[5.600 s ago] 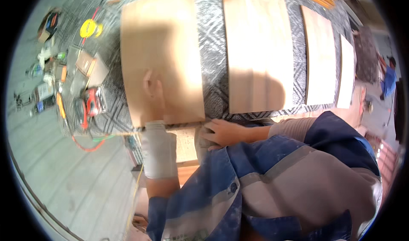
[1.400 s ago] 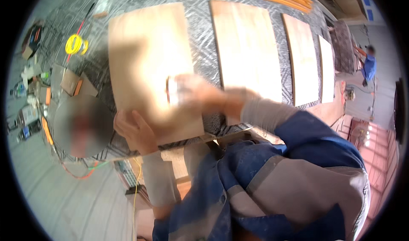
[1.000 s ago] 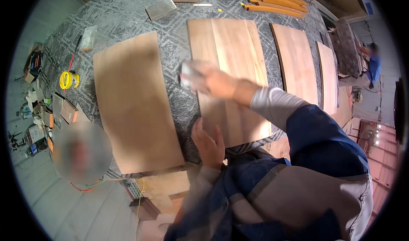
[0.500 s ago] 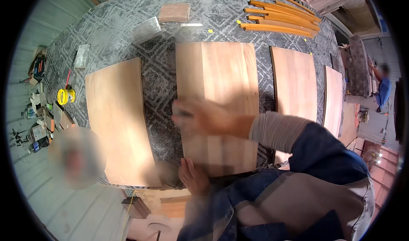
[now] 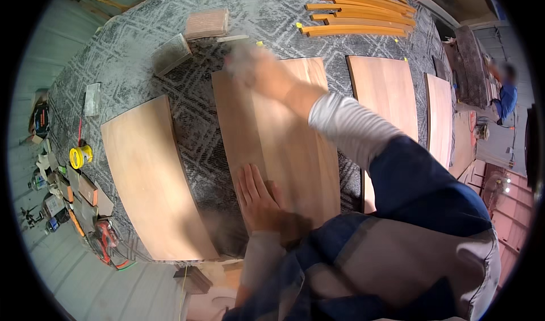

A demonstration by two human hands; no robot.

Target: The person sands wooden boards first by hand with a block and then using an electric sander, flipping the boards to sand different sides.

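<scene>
A pale wooden panel [image 5: 284, 128] lies in front of me on a patterned grey carpet. My left hand [image 5: 260, 199] rests flat on its near left part, fingers stretched out. Near the panel's far left corner, my right hand [image 5: 264, 74] reaches out with its fingers curled and smeared by motion. A blurred greyish thing [image 5: 241, 60] shows at those fingers; its kind cannot be made out. Another wooden panel [image 5: 150, 179] lies to the left, and two more, a panel [image 5: 386, 94] and a narrower-looking panel [image 5: 438, 116], lie to the right.
Beyond the panels are a pinkish block [image 5: 207, 24], a dusty grey block [image 5: 172, 55] and several orange-brown wooden strips [image 5: 360, 15]. A yellow tub [image 5: 80, 157] and a red power tool [image 5: 106, 238] are on the left. A person in blue [image 5: 507, 99] works far right.
My right hand has moved away from me, from the panel's middle to its far left corner. My left hand has moved from the near edge onto the panel's face. The view has shifted.
</scene>
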